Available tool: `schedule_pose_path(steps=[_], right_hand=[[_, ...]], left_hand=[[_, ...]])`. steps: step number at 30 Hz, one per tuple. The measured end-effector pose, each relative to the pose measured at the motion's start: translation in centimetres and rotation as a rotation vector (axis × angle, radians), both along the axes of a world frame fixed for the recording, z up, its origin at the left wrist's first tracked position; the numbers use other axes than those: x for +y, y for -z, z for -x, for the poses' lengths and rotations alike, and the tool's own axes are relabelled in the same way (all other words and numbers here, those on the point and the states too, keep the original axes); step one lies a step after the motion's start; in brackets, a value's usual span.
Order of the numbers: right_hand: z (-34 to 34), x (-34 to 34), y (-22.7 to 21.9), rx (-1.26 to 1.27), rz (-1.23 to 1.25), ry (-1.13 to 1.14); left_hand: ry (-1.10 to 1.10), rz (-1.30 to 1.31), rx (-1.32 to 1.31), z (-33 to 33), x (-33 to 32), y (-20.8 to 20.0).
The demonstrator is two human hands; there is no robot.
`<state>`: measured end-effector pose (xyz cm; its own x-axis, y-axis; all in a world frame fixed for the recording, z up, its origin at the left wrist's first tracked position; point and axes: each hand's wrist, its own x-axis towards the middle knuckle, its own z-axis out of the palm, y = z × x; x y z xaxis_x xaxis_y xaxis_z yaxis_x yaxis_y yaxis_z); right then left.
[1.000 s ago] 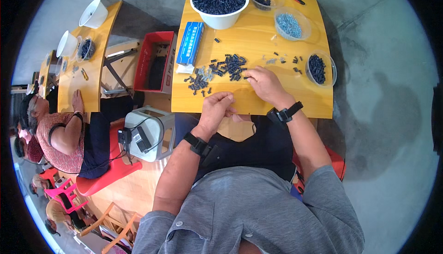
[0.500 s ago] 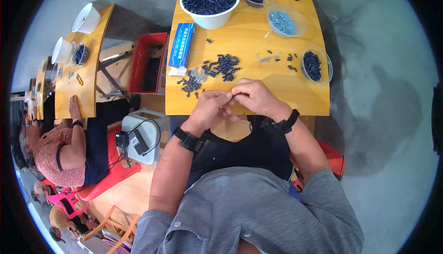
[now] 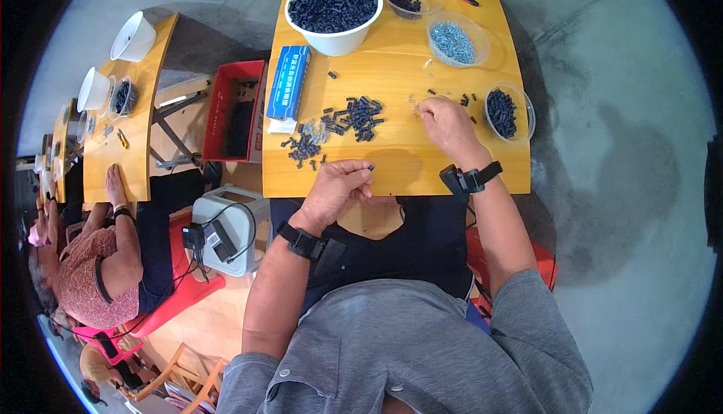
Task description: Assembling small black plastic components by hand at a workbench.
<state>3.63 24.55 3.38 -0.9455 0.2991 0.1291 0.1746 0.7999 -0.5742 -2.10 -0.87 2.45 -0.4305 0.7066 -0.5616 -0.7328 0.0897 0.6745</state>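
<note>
My left hand (image 3: 337,188) is over the table's front edge, its thumb and forefinger closed on a small black plastic piece (image 3: 370,168). My right hand (image 3: 453,134) has its fingertips pinched together at the tabletop, beside a few tiny silvery parts (image 3: 412,100); whatever they hold is too small to make out. Several loose black pieces (image 3: 465,100) lie just beyond that hand. To the left is a heap of short black plastic pieces (image 3: 360,119). Small silvery parts (image 3: 320,134) and more black pieces (image 3: 303,147) lie next to it.
A white tub (image 3: 337,42) of black pieces stands at the back. Clear bowls hold silvery screw-like parts (image 3: 452,42), dark bits (image 3: 407,4) and black pieces (image 3: 501,113). A blue box (image 3: 289,83) lies left, beside a red crate (image 3: 218,124). Another person (image 3: 102,267) sits further left.
My hands have parted. The right one has moved forward and right to the tiny parts; the left has drawn slightly back, with the small black piece in its fingers.
</note>
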Motion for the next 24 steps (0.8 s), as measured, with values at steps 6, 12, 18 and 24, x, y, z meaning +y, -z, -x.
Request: schedule_pose_path(steps=[6,12,18,24], right_hand=[[-0.3,-0.5,1.5,-0.058,-0.019,0.078],[0.1,-1.5,1.7,-0.024,-0.060,0.116],[0.1,-2.1,2.4,0.069,-0.112,0.084],[-1.2,-3.5,-0.2,0.033,0.643,0.081]], left_hand=[[0.043,0.020,0.056,-0.3,0.0,-0.4],[0.052,0.011,0.107,-0.5,-0.1,-1.1],[0.010,-0.011,0.124,-1.1,-0.3,-1.8],[-0.070,-0.018,0.216,-1.5,-0.5,-4.5]])
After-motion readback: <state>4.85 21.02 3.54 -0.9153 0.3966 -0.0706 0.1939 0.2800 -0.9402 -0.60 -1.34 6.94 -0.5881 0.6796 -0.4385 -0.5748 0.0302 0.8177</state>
